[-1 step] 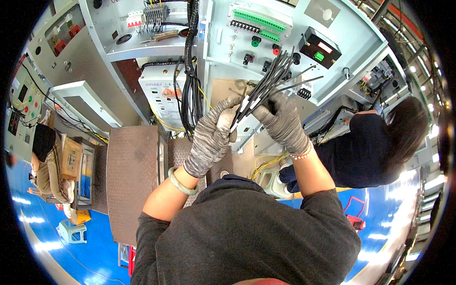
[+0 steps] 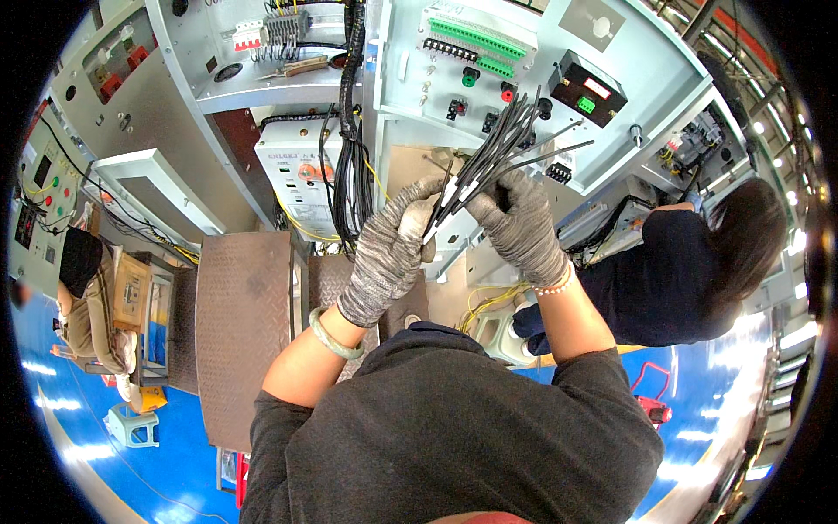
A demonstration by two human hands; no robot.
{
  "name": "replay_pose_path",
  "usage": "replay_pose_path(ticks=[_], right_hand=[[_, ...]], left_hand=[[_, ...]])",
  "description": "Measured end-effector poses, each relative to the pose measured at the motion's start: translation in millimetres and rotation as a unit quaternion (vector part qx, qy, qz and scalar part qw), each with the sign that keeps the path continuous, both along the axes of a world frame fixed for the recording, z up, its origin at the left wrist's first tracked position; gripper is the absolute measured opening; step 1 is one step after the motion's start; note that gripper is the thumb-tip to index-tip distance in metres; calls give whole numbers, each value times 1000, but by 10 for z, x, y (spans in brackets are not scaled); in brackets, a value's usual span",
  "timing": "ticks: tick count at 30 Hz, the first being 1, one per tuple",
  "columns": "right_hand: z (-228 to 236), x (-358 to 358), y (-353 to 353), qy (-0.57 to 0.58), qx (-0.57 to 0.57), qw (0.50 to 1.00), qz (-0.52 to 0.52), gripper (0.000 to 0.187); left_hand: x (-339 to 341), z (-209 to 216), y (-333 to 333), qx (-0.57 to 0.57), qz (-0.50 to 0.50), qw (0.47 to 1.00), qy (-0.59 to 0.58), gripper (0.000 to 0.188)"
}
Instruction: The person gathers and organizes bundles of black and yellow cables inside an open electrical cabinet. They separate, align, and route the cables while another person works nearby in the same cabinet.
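Observation:
In front of my chest I hold a fanned bunch of black wires, with white marker sleeves on some near the lower end. My left hand, in a grey knitted glove, is closed round that lower end, its thumb against the sleeves. My right hand, gloved alike, pinches at the right side of the bunch, with thumb and fingers together. The free wire ends spread up and to the right, before an open cabinet door bearing a green terminal strip and a black box.
A thick black cable bundle hangs left of my hands, beside a white device. Pliers lie on the cabinet shelf. A brown checkered metal platform stands at my left. A co-worker in dark clothes is close on my right.

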State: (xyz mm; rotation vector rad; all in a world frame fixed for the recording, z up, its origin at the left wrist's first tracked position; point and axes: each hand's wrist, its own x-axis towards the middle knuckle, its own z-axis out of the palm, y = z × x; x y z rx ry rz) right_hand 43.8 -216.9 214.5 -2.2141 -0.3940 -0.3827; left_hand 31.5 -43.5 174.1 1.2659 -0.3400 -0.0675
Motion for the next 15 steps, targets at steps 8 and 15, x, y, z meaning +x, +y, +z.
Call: replay_pose_path(ticks=[8,15], right_hand=[[-29,-10,34,40,56,996,57,20],[68,-8,27,187,153,965,101,24]], left_hand=[[22,27,-16,55,33,997,-52,40],[23,-18,-12,21,16,1000,-6,43]])
